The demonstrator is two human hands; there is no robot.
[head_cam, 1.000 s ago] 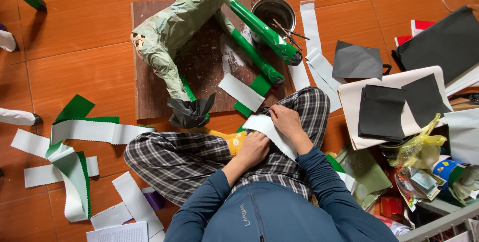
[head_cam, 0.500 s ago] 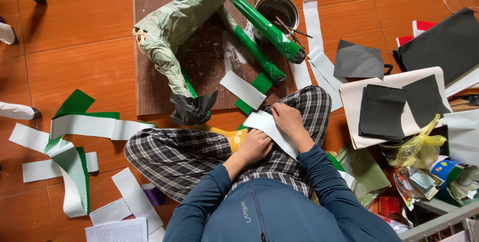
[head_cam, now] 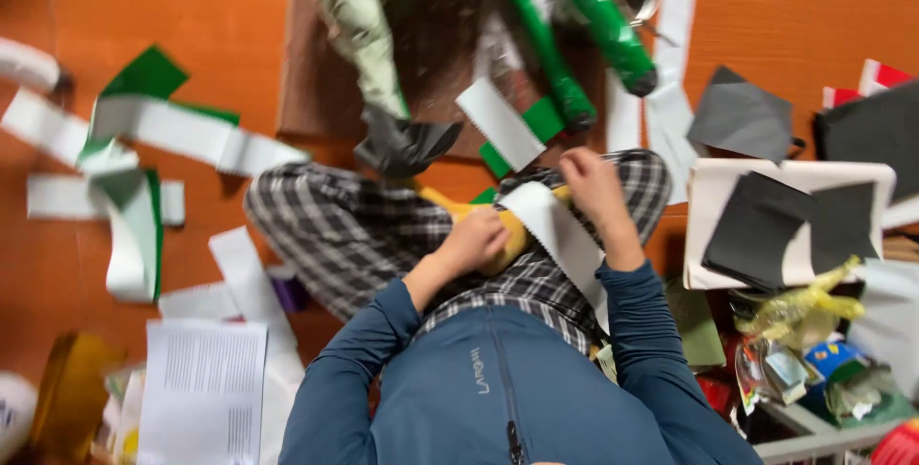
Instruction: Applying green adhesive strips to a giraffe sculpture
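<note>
Sitting cross-legged, I saw my left hand (head_cam: 476, 238) clenched on a yellow rounded lump (head_cam: 507, 231) in my lap, and my right hand (head_cam: 593, 187) pinching a white zigzag-edged paper strip (head_cam: 555, 235) laid across it. My judgement: the blurred view meant movement, so the strip could slip or crease. Farther off lay a green wrapped tube (head_cam: 603, 20) on brown cardboard (head_cam: 316, 82).

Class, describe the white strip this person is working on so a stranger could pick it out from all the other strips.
Start at the checked trousers of the person sitting on the orange floor. On that lap, the white strip runs slantwise between both hands. The other strips lie loose on the floor; this one has a zigzag edge.
</note>
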